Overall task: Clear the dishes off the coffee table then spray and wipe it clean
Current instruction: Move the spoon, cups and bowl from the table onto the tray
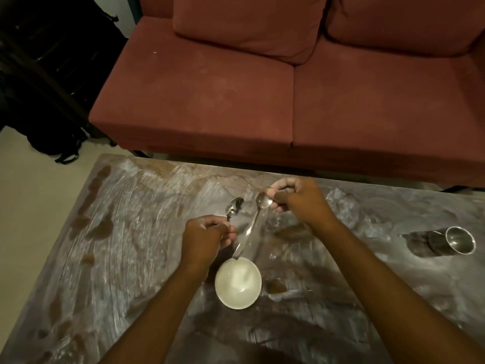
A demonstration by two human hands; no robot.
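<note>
the person's left hand [207, 236] is closed on one spoon [234, 207] just beyond the white bowl [238, 283]; the right hand [296, 200] pinches a second spoon [252, 227] by its bowl end, its handle tip hanging at the white bowl's far rim. both spoons are best dropped inside, so one lift clears them off the smeared counter [131, 232]. a steel cup [456, 243] waits well right of the bowl.

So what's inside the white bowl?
The white bowl looks empty, only a pale, shiny inside. The handle tip of the spoon in the right hand hangs over its far rim. Underneath the bowl is hidden.
</note>
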